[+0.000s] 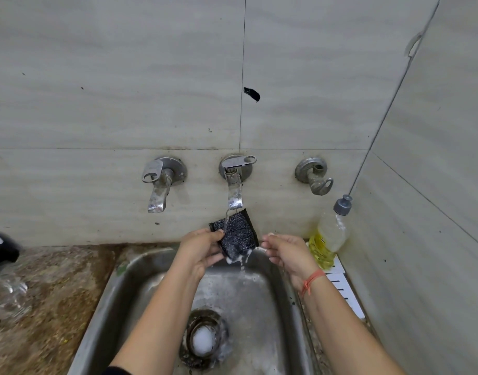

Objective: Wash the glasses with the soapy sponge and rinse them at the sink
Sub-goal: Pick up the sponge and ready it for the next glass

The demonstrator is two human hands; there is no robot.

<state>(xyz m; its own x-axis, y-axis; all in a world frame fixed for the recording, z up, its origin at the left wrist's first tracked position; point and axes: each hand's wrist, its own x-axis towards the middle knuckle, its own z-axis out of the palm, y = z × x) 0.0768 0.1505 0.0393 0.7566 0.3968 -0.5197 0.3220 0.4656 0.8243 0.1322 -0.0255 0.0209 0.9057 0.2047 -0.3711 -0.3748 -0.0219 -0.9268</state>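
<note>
Progress looks early: neither hand holds a glass, and the step in hand seems to be wetting or rinsing out the sponge, so scrubbing and rinsing the glasses appear not yet done.

At about nine o'clock from the sink, on the wet brown surface [56,293], are blurred clear shapes that I take for the glasses [5,293]. Whether they hold anything or carry soap cannot be told. A dark object [2,253] sits just behind them, toward ten o'clock.

The steel sink [110,293] has no glass in it. Its basin is wet, and the drain [202,339] at six o'clock holds a white blob, foam by the look of it. On the wall, the left tap [158,185] gives no water and the middle tap [233,185] runs.

The left hand [202,253] grips the dark sponge [237,236] by its left edge. The sponge is at twelve o'clock over the basin, directly under the stream, and whitish water drips from its lower corner. The right hand [286,255], fingers curled, is just beside the sponge's right edge; whether it pinches that edge I cannot tell.

At three o'clock, at the far end of a white slotted rack [343,288], stands a clear bottle [329,234] with a grey cap. Yellow liquid, likely dish soap, fills roughly its lower half.
</note>
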